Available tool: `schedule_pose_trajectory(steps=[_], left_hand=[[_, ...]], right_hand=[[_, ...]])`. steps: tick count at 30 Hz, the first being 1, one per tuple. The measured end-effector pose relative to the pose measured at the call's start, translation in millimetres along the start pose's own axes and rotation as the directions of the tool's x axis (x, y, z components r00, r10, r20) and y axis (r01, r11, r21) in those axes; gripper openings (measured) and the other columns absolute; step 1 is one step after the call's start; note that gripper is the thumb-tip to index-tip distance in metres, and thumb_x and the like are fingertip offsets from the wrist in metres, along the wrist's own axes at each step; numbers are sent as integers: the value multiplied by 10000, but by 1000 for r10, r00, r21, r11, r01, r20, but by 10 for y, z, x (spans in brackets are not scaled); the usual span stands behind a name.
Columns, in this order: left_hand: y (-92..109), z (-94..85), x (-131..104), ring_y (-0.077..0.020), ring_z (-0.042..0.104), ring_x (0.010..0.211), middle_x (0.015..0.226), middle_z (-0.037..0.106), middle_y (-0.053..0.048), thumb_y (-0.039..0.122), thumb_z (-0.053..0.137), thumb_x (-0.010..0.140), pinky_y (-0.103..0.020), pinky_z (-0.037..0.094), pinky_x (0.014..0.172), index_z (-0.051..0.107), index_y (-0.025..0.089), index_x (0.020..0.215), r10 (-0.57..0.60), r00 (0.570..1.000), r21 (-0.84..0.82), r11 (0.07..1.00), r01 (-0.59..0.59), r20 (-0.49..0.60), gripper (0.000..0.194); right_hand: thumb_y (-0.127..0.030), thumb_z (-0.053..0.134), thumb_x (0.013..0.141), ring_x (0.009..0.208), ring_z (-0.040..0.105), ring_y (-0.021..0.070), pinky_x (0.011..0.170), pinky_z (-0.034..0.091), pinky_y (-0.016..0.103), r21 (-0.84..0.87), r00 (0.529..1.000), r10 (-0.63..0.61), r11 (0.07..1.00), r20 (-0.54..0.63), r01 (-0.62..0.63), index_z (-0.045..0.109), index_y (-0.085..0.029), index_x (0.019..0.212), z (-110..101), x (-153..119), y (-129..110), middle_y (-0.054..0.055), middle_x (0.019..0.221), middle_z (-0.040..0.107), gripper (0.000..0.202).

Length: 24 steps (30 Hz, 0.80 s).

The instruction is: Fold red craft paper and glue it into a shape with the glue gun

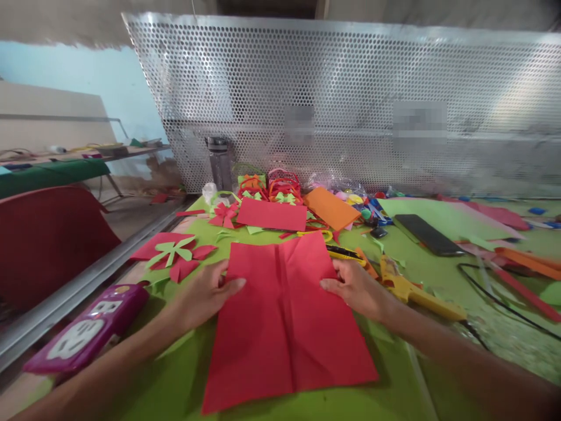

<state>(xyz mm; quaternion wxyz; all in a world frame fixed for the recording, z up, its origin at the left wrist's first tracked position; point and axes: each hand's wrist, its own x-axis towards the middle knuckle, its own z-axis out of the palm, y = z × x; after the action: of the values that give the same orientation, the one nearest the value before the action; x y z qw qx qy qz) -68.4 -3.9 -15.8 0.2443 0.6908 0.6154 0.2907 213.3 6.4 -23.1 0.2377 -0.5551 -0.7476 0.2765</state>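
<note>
A red paper sheet (258, 327) with a crease down its middle is held up over the green table cover. My left hand (210, 292) pinches its left edge, thumb on the front face and fingers behind. On the right edge, my right hand (353, 286) grips the sheet the same way. Beyond the sheet lie a flat red piece (272, 214) and an orange piece (332, 208). Red and green paper flower shapes (170, 251) rest left of the sheet. A yellow glue gun (423, 297) lies beside my right forearm.
A purple case (90, 330) sits at the left table edge. A black phone (427, 234) lies at the right, with a black cable nearby. A bottle (220, 164) stands at the back before a perforated metal panel (342, 76).
</note>
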Motion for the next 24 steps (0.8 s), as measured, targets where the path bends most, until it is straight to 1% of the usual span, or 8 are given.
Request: schedule_pose_trajectory(steps=[2, 5, 9, 12, 16, 19, 22, 24], left_hand=[[-7, -95, 59, -186, 535, 621, 672, 541, -6, 491, 594, 673, -249, 344, 513, 517, 203, 759, -80, 997, -111, 991, 78, -16, 310], [27, -248, 174, -250, 610, 807, 952, 634, -97, 523, 618, 623, -284, 446, 600, 505, 169, 1091, -147, 989, -215, 967, 140, -18, 597], [208, -322, 218, -252, 611, 882, 1076, 623, -145, 520, 624, 600, -316, 479, 693, 498, 123, 1169, -51, 997, -151, 987, 58, 50, 705], [374, -242, 150, -241, 596, 928, 1128, 605, -145, 494, 612, 644, -313, 462, 767, 498, 117, 1201, 22, 973, -57, 998, -9, 228, 682], [440, -66, 109, -179, 585, 699, 775, 647, -32, 477, 591, 678, -223, 398, 561, 607, 153, 881, 90, 913, 21, 994, -108, 398, 383], [386, 54, 139, -100, 391, 450, 460, 394, 53, 450, 540, 702, -221, 217, 430, 413, 179, 516, 87, 925, 155, 976, -153, 369, 352], [324, 134, 149, -83, 283, 427, 439, 259, 61, 454, 459, 736, -234, 170, 436, 278, 193, 475, 58, 951, 200, 972, -123, 304, 411], [298, 157, 129, -86, 269, 448, 458, 236, 58, 465, 434, 742, -238, 171, 450, 259, 196, 479, 50, 964, 211, 972, -107, 260, 415]], right_hand=[[-261, 476, 751, 540, 325, 95, 481, 240, 241, -15, 999, -27, 1000, 26, 27, 364, -197, 592, -20, 35, 9, -41, 561, 374, 204], [-278, 494, 741, 510, 332, 87, 458, 235, 223, -51, 990, -59, 997, 126, 66, 369, -192, 557, -75, 92, 1, -51, 532, 363, 238], [-227, 515, 709, 476, 342, 78, 447, 208, 214, -134, 973, -106, 982, 205, 135, 387, -182, 545, -106, 126, -75, -64, 500, 358, 213], [-179, 530, 704, 507, 393, 85, 485, 224, 220, -214, 961, -170, 953, 218, 217, 408, -172, 548, -79, 121, -145, -52, 517, 419, 198], [-122, 540, 716, 580, 477, 115, 538, 247, 237, -334, 941, -264, 886, 210, 323, 510, -168, 609, -33, 108, -220, -23, 561, 506, 120], [-117, 552, 755, 622, 533, 142, 603, 314, 252, -480, 920, -344, 785, 190, 392, 576, -171, 680, -19, 107, -281, 0, 602, 574, 96], [-150, 558, 808, 791, 581, 194, 794, 362, 318, -540, 918, -374, 750, 127, 381, 613, -154, 847, 4, 79, -342, 51, 782, 652, 69], [-204, 578, 821, 1028, 528, 256, 929, 314, 407, -587, 905, -425, 725, 30, 360, 547, -130, 1110, 55, 17, -371, 126, 1072, 622, 300]])
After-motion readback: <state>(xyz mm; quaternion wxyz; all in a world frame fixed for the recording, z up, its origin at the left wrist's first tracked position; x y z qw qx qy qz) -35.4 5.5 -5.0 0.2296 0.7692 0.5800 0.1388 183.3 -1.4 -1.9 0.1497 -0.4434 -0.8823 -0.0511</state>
